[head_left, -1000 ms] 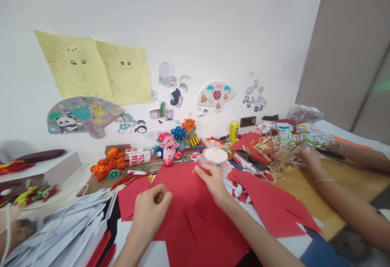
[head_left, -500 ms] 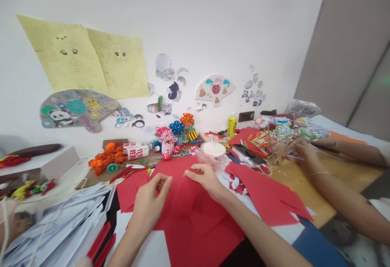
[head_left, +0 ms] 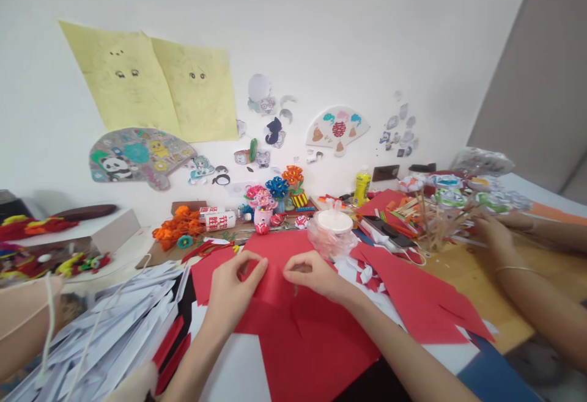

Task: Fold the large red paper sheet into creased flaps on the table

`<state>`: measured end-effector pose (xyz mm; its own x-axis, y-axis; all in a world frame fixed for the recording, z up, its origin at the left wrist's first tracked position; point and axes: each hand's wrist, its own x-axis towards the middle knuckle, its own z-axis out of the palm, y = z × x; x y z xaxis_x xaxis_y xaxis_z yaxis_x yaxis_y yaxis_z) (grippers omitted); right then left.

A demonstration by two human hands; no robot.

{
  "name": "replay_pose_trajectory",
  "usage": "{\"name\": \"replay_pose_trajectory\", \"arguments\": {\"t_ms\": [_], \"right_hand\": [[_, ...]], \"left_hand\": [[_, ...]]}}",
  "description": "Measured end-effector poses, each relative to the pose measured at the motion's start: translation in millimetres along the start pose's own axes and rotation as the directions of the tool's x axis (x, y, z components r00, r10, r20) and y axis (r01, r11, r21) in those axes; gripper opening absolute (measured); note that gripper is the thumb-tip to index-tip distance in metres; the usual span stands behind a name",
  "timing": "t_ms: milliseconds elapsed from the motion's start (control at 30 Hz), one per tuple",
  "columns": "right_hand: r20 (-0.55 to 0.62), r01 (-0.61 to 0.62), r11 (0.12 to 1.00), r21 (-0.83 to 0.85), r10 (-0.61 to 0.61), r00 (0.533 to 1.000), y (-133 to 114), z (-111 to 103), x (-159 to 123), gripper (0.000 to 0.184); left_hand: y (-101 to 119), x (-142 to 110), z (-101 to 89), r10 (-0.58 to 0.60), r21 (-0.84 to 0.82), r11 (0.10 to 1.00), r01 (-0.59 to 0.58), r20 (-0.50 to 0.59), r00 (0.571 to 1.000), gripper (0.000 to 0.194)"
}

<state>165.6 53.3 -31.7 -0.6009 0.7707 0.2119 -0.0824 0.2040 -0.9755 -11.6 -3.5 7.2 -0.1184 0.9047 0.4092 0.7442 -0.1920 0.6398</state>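
Two pinches meet above the large red sheet (head_left: 316,344): thumb and forefinger of the left hand (head_left: 229,286) and of the right hand (head_left: 316,274) seem to grip a small red paper piece (head_left: 274,283) from either side. Red against red hides its edges, so how far it is folded, I cannot tell. It is at the near middle of the worktop (head_left: 488,289), left and near of the lidded white cup (head_left: 334,222). Light, even pressure at both ends would suit it, since paper this thin may crease if one side pulls harder; matching the edges before pressing should keep a fold straight. The red and white scraps (head_left: 367,275) to the right of the hands are best left untouched.

Compared with half a second ago, the right fingertips have drawn nearer the body, and the piece's pale face shows more plainly between the hands. The view has also swung a little to the left.
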Motion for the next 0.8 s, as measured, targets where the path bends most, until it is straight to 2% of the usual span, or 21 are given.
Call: {"name": "replay_pose_trajectory", "arguments": {"t_ms": [100, 267, 433, 600, 700, 800], "right_hand": [[0.071, 0.012, 1.000, 0.027, -0.014, 0.997, -2.2, 0.4, -1.7, 0.026], [0.038, 0.123, 0.989, -0.079, -0.120, 0.992, -2.8, -2.2, -0.6, 0.019], [0.048, 0.121, 0.980, -0.156, -0.115, 0.992, -0.4, -3.1, 0.4, 0.019], [0.136, 0.113, 0.978, -0.174, -0.090, 0.987, -1.4, -3.7, -1.0, 0.013], [0.127, 0.111, 0.979, -0.173, -0.090, 0.988, -1.8, -4.0, -1.4, 0.010], [0.104, 0.066, 0.990, -0.125, -0.053, 0.993, -1.1, -4.0, -1.9, 0.011]], "left_hand": [[4.5, -2.6, 2.9, 0.043, 0.039, 0.998, -0.046, 0.070, 0.997, 0.033], [6.9, -4.5, 3.0, 0.057, 0.049, 0.997, -0.062, 0.087, 0.995, 0.031], [7.9, -5.0, 1.8, 0.081, 0.033, 0.996, -0.085, 0.104, 0.991, 0.030], [13.1, -6.7, 3.5, 0.087, 0.040, 0.995, -0.094, 0.156, 0.984, 0.029], [12.5, -5.2, 2.1, 0.075, 0.074, 0.994, -0.085, 0.126, 0.989, 0.031], [4.8, -0.7, -3.6, 0.030, 0.083, 0.996, -0.030, 0.009, 1.000, 0.033]]}}
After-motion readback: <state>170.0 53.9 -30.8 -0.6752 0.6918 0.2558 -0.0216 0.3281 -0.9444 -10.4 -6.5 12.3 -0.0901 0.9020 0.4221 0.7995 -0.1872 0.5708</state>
